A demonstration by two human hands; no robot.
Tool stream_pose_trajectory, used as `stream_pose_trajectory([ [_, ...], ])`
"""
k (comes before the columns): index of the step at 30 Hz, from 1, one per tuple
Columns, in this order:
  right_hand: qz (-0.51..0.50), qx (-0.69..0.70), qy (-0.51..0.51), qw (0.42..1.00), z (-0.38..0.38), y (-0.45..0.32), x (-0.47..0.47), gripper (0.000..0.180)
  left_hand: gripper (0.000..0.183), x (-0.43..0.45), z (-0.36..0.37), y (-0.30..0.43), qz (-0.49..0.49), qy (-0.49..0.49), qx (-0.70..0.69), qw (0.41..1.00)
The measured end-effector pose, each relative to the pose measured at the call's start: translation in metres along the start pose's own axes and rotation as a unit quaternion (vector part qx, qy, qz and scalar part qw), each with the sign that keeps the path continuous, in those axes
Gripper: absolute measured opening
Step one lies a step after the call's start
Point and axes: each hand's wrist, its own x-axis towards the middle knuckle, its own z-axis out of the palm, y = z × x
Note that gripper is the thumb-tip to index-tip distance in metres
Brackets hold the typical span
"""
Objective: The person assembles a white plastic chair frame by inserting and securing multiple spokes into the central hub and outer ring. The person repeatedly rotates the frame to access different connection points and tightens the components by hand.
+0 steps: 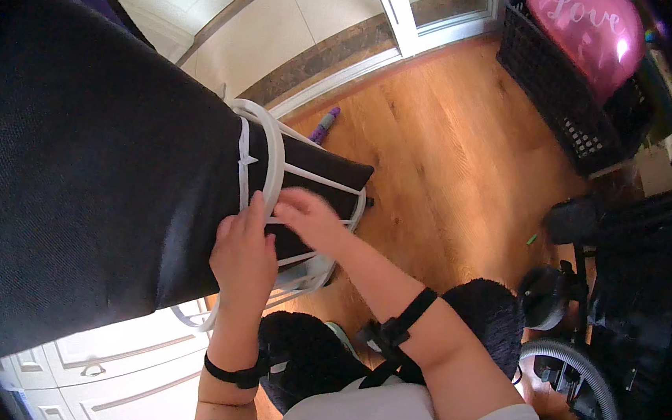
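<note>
A curved white tube (278, 152) arches over a large black fabric panel (97, 161) in front of me. My left hand (245, 256) lies over the tube's near side, fingers closed around it; the back of the hand hides the grip itself. Just right of it, my right hand (312, 217) has its fingers bent close against the tube. Whether those fingers pinch anything is hidden. A white ribbon (245, 149) tied in a small knot runs across the black fabric beside the tube. Thin white bars (321, 177) fan out over more black fabric to the right.
On the wood floor (435, 158) lies a purple and grey object (325, 126) near the sliding door track (340, 83). A black basket (550, 87) with a pink balloon (592, 35) stands at the upper right. A wheeled black frame (603, 278) is right, white cabinets (122, 365) lower left.
</note>
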Motion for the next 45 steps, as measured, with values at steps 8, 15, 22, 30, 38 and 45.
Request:
stream_pose_trajectory([
  [8,-0.099,-0.089,0.070,0.989,-0.032,-0.012,0.052,0.023,0.047,0.007,0.002,-0.006,0.015,0.020,-0.019,1.000],
  [15,-0.003,-0.019,-0.003,1.000,-0.021,-0.020,0.059,0.036,0.041,0.007,0.016,-0.010,-0.023,0.041,-0.032,0.998],
  [22,0.020,-0.013,0.032,0.999,-0.006,-0.034,0.059,0.040,0.038,0.009,0.031,-0.019,-0.003,0.083,-0.104,0.991],
  [30,0.014,0.010,0.013,1.000,-0.020,-0.024,0.061,0.029,0.039,0.011,0.018,-0.019,-0.030,0.028,-0.178,0.983],
  [38,0.021,-0.003,-0.025,0.999,-0.030,-0.028,0.050,0.021,0.040,0.028,0.007,-0.008,-0.094,-0.059,-0.179,0.978],
  [45,0.037,0.019,-0.042,0.998,-0.038,-0.016,0.052,0.020,0.025,0.023,0.008,-0.014,-0.109,-0.038,-0.245,0.963],
])
